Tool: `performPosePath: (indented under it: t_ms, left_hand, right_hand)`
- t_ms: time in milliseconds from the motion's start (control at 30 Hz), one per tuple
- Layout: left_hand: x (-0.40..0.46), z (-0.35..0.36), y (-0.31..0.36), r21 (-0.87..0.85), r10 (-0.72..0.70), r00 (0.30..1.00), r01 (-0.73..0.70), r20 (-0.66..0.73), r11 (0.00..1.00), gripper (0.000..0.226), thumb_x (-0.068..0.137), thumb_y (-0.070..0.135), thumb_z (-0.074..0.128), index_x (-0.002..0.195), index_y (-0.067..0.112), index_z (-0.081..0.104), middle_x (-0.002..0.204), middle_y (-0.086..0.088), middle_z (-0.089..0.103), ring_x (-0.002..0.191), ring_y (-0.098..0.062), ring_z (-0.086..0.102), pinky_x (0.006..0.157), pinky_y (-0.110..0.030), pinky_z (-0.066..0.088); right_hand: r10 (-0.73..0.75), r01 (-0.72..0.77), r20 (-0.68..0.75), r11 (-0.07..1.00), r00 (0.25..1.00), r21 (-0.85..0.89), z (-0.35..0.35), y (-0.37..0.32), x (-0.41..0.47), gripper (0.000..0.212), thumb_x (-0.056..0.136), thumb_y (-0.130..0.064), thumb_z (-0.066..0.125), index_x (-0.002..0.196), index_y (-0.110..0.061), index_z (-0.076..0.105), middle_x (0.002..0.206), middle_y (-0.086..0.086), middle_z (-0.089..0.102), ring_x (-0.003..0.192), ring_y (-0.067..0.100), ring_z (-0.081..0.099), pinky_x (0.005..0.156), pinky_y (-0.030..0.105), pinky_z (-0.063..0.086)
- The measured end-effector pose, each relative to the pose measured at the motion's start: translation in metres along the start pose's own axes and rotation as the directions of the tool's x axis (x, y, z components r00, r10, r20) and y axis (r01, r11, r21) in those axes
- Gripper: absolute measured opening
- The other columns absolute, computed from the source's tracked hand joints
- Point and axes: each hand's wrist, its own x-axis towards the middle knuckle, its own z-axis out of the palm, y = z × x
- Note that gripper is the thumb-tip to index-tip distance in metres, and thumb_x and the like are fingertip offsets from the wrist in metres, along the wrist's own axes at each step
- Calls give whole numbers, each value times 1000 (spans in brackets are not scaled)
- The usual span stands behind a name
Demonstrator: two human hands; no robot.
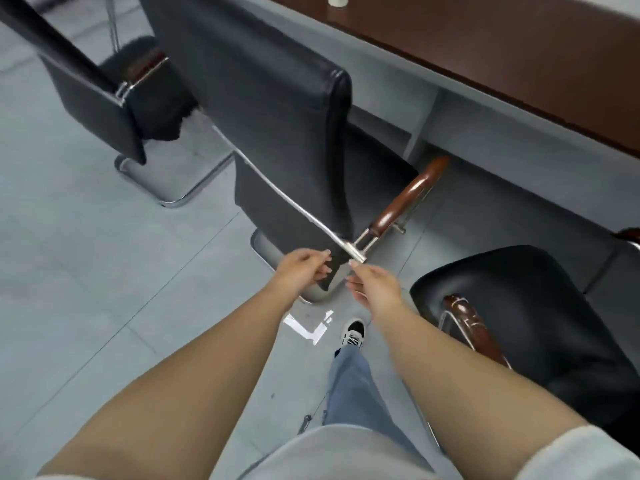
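Chair (277, 133), black, stands on the floor (86, 254) by the tabletop (519, 46). Left grip (304, 270) curls at its backrest's edge and right grip (372, 285) meets its chrome frame (294, 202); blur hides whether either clamps. A white cup (337, 0) is cut off, its contents unseen.

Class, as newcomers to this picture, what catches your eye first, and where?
The left hand and right hand reach mid-frame to the chrome rail of a black leather chair with a brown wooden armrest; their grip is unclear. A second black chair sits lower right, and a dark brown tabletop runs along the upper right.
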Motion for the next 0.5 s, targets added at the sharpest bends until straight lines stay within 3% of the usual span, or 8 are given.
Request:
performPosePath:
  t_ms: [200, 333, 500]
  left_hand:
    - [-94, -115, -35, -39, 94, 980, -103, -178, 994, 14, 92, 24, 56, 79, 18, 54, 79, -3, 61, 69, -11, 57, 68, -19, 45]
    - [-135, -183, -44, -85, 110, 945, -143, -308, 986, 14, 92, 28, 56, 82, 17, 56, 76, 0, 62, 70, -11, 58, 70, -20, 46]
    - [-144, -235, -45, -149, 98, 921, -165, -377, 975, 17, 92, 32, 54, 83, 18, 58, 78, 1, 63, 72, -11, 59, 75, -23, 47]
  right_hand:
    - [-95, 123, 193, 982, 977, -143, 90, 31, -94, 19, 88, -31, 62, 82, -13, 60, 66, 1, 58, 56, 11, 52, 52, 17, 41]
    - [-149, 198, 351, 974, 925, -107, 151, 32, -146, 21, 89, -24, 61, 72, -15, 56, 66, 2, 57, 58, 11, 52, 61, 19, 46]
    - [-154, 228, 469, 968, 870, -106, 210, 31, -166, 19, 90, -22, 60, 75, -12, 58, 69, 5, 58, 60, 13, 54, 65, 20, 49]
